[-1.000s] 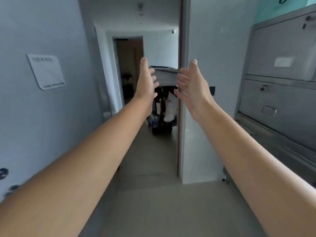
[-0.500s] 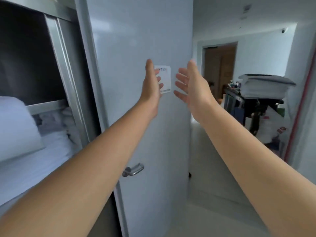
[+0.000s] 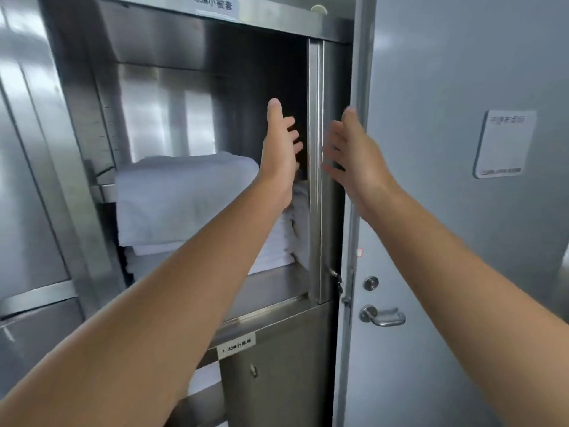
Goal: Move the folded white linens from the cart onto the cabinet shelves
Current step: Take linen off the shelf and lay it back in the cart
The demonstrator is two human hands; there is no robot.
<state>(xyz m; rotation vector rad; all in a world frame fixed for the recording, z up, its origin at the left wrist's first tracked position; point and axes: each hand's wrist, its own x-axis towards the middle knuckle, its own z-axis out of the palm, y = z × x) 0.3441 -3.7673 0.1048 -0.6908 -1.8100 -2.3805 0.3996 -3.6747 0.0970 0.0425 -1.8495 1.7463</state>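
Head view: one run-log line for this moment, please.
left hand: open, empty | right hand: open, empty | folded white linens: stacked on cabinet shelf | cart: out of view

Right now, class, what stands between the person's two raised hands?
In the head view, the cabinet's upright steel post stands between the left hand and the right hand; neither holds anything.

A pale grey door [image 3: 462, 211] with a lever handle [image 3: 383, 317] stands at right.

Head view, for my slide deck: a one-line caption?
Empty left hand and right hand raised before steel cabinet holding folded white linens.
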